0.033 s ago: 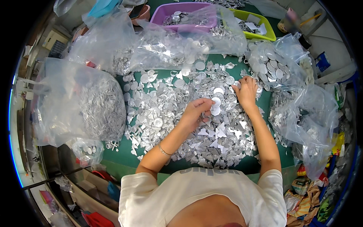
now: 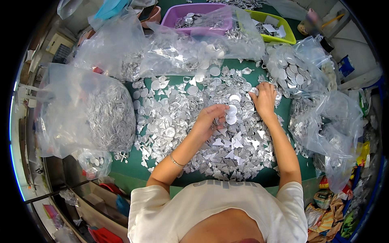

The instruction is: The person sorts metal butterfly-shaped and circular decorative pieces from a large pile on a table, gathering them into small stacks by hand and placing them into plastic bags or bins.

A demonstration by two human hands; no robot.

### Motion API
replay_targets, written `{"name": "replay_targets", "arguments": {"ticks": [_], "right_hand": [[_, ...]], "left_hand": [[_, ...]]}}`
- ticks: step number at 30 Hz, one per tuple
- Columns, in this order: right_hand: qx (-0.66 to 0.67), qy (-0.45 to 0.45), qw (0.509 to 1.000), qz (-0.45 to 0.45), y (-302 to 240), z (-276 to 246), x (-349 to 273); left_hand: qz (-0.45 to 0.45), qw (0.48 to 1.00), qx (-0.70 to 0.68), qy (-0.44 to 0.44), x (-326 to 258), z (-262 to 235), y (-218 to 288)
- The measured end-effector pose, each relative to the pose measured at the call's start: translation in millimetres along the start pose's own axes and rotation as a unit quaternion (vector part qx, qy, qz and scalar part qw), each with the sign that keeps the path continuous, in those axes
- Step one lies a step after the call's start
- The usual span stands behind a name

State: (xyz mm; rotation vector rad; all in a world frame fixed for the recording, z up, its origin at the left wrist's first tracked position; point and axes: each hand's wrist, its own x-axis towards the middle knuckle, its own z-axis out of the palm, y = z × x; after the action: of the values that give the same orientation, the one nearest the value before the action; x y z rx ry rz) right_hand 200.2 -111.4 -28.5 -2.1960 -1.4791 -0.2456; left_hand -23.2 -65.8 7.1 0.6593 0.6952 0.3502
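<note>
A broad heap of small silvery metal pieces (image 2: 170,125) covers the green table top, some flat and jagged, others round. Over its middle, my left hand (image 2: 211,119) has its thumb and fingers drawn together at the edge of a smooth round metal disc (image 2: 231,110). A second bright disc (image 2: 231,120) lies just below that one. Farther right, my right hand (image 2: 265,98) reaches down into round embossed pieces (image 2: 247,86), its fingers bent and its thumb turned inward. What sits under those fingertips is mostly hidden.
Clear plastic bags of metal parts ring the heap: a bulging bag (image 2: 111,115) at left, a bag of discs (image 2: 293,71) at right, and a bag (image 2: 174,52) behind. A purple basin (image 2: 170,14) and a yellow-green basin (image 2: 289,32) stand at the back. An open drawer (image 2: 97,206) is lower left.
</note>
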Motion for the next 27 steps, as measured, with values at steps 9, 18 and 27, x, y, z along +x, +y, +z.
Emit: {"name": "replay_targets", "arguments": {"ticks": [9,18,27], "right_hand": [[0.54,-0.12,0.804,0.217,9,-15,10],[0.201,-0.182,0.96,0.072,5,-37,4],[0.061,-0.12,0.99,0.048,-23,10,21]], "left_hand": [[0.001,0.983,-0.159,0.087,-12,22,7],[0.031,0.986,-0.164,0.026,-19,-8,-17],[0.057,0.989,-0.019,0.134,-28,10,-17]]}}
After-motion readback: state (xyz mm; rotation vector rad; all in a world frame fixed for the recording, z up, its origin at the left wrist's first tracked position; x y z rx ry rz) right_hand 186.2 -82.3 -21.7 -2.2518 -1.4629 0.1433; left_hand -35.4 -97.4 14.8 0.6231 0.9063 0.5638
